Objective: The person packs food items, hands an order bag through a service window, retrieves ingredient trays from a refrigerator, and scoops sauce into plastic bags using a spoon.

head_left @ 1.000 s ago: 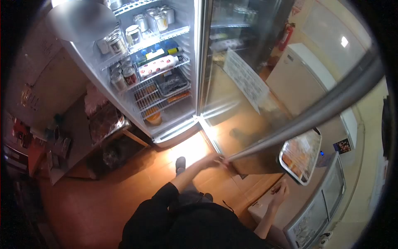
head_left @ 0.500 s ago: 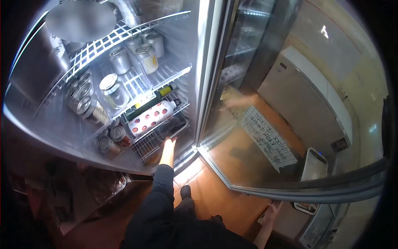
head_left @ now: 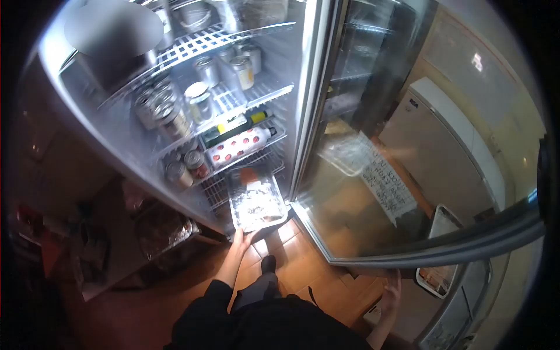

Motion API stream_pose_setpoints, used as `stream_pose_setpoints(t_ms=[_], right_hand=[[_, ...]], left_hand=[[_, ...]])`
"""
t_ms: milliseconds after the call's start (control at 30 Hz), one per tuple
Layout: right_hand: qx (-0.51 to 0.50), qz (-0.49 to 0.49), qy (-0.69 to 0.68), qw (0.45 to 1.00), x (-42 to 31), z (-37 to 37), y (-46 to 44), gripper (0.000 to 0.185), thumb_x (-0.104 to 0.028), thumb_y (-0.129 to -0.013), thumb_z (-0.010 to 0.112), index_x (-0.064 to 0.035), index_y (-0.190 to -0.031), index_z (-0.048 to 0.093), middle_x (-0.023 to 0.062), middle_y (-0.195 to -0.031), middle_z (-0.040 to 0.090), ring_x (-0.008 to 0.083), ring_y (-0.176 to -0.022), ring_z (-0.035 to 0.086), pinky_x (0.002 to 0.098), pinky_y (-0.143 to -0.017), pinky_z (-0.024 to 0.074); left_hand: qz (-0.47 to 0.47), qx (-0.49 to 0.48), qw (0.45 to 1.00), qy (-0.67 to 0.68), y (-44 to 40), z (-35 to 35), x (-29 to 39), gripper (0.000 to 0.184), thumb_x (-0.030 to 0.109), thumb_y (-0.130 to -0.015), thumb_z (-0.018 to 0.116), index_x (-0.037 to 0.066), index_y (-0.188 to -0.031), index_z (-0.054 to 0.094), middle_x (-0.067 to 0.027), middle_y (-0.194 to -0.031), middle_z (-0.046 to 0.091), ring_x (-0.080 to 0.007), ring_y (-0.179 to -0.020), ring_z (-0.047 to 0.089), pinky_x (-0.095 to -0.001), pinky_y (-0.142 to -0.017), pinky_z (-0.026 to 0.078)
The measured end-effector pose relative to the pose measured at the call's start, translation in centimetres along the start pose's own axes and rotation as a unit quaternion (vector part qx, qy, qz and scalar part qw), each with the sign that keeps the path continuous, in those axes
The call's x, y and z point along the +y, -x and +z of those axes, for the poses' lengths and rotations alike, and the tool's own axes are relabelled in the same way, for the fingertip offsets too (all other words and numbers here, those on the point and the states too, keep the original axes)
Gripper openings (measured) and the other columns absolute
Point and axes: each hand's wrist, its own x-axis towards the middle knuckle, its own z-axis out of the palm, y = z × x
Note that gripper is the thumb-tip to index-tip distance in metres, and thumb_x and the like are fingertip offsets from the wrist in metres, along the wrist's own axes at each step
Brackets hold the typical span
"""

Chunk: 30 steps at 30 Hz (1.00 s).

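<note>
My left hand (head_left: 242, 236) is closed on the near edge of a shallow rectangular tray (head_left: 283, 207). The tray juts out from the lowest wire rack of a lit fridge. Its top shines brightly, like foil or cling film, and an orange-red patch shows at its far end. Just above lie a white bottle with red dots (head_left: 236, 149) and a dark green bottle (head_left: 227, 135) on their sides. Over on the right, my right hand (head_left: 392, 291) is beside the lower edge of the glass fridge door (head_left: 402, 265), fingers extended and holding nothing visible.
Jars and cans (head_left: 169, 116) fill the upper wire shelves. The glass door stands wide open, with a handwritten sheet (head_left: 385, 186) showing at it. Behind it is a white chest-like appliance (head_left: 443, 146). Another tray (head_left: 436, 283) sits at the right, and a dark counter (head_left: 122, 245) at the left.
My left hand has come back out of the lower fridge, bringing the tray partly out with it. My right hand has shifted slightly right, and the view has turned a little.
</note>
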Motion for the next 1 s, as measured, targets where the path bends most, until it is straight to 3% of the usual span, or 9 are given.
stream_pose_setpoints(t_ms=[267,433,667,767,800,833,900,967,1000], right_hand=[[-0.028,-0.013,0.016,0.999,4.5,-2.4,-4.7,0.085,0.001,-0.064,0.058,-0.0121,-0.138,0.018,0.0062,-0.129,0.036,0.0182,-0.107,0.042,0.027,-0.081,0.0406],[-0.012,-0.07,0.076,0.995,5.2,0.2,-6.0,0.093,0.005,-0.064,0.059,-0.0128,-0.139,0.007,0.0048,-0.127,0.033,0.0169,-0.097,0.044,0.0275,-0.077,0.0422],[-0.044,-0.051,0.1,0.993,6.4,4.1,1.5,0.09,0.005,-0.065,0.057,-0.0087,-0.139,0.007,0.0065,-0.132,0.028,0.0207,-0.111,0.038,0.0276,-0.084,0.0405],[-0.086,0.112,0.066,0.988,5.6,6.0,5.7,0.083,0.005,-0.068,0.05,-0.0134,-0.139,0.013,0.0035,-0.132,0.032,0.0187,-0.116,0.037,0.0298,-0.09,0.0366],[-0.097,0.06,0.046,0.992,6.4,5.8,5.7,0.077,0.003,-0.069,0.047,-0.0152,-0.138,0.018,0.0026,-0.132,0.032,0.0182,-0.117,0.038,0.0297,-0.091,0.0359],[-0.169,0.042,0.033,0.984,6.6,4.9,6.0,0.063,-0.005,-0.073,0.048,-0.0107,-0.133,0.029,0.0087,-0.131,0.036,0.0214,-0.117,0.039,0.031,-0.093,0.0366],[-0.262,0.031,0.111,0.958,2.7,6.1,8.6,0.05,-0.015,-0.081,0.044,-0.0109,-0.13,0.035,0.0065,-0.126,0.044,0.0211,-0.11,0.047,0.031,-0.095,0.0351],[-0.208,0.048,0.081,0.974,2.2,5.0,9.5,0.051,-0.029,-0.085,0.046,-0.0102,-0.131,0.032,0.0074,-0.117,0.05,0.0209,-0.102,0.052,0.0352,-0.09,0.0394],[-0.118,0.037,0.059,0.991,1.7,4.2,9.3,0.056,-0.037,-0.085,0.046,-0.0117,-0.132,0.029,0.0079,-0.116,0.05,0.0211,-0.102,0.051,0.0351,-0.086,0.0398]], left_hand=[[0.019,0.061,0.996,-0.06,22.2,-9.9,-7.8,0.021,0.007,-0.077,0.051,-0.008,-0.092,0.05,-0.0189,-0.096,0.055,-0.031,-0.092,0.057,-0.0397,-0.08,0.052],[0.038,0.071,0.997,-0.017,35.2,-11.5,-9.1,0.018,0.008,-0.077,0.051,-0.007,-0.087,0.053,-0.0173,-0.087,0.06,-0.0297,-0.085,0.06,-0.0354,-0.078,0.053],[0.178,0.109,0.978,0.001,43.6,-20.0,-7.7,0.014,0.007,-0.078,0.055,-0.002,-0.088,0.056,-0.011,-0.095,0.058,-0.0257,-0.083,0.058,-0.0378,-0.08,0.051],[0.22,0.123,0.968,0.004,45.3,-18.0,-4.6,0.021,0.008,-0.077,0.053,-0.005,-0.094,0.054,-0.0135,-0.097,0.057,-0.026,-0.091,0.056,-0.0389,-0.079,0.05],[0.285,0.078,0.955,-0.015,44.3,-21.8,-4.5,0.022,0.009,-0.077,0.052,-0.005,-0.095,0.054,-0.0136,-0.097,0.058,-0.0264,-0.09,0.057,-0.0388,-0.081,0.048],[0.256,0.137,0.957,0.011,44.7,-21.6,-3.2,0.023,0.011,-0.079,0.051,-0.005,-0.096,0.054,-0.0144,-0.099,0.058,-0.0262,-0.091,0.056,-0.0373,-0.084,0.046],[0.219,0.152,0.963,0.029,43.9,-25.0,-0.5,0.022,0.013,-0.08,0.052,-0.004,-0.094,0.055,-0.0151,-0.097,0.058,-0.0252,-0.089,0.057,-0.0333,-0.081,0.048],[0.158,0.131,0.976,0.068,42.7,-30.0,2.6,0.022,0.014,-0.08,0.052,-0.004,-0.093,0.056,-0.0149,-0.096,0.058,-0.0249,-0.089,0.057,-0.0323,-0.079,0.049],[0.21,0.134,0.968,0.021,43.0,-30.2,3.9,0.023,0.015,-0.081,0.052,-0.004,-0.093,0.056,-0.0152,-0.097,0.059,-0.0245,-0.089,0.057,-0.0316,-0.077,0.05]])
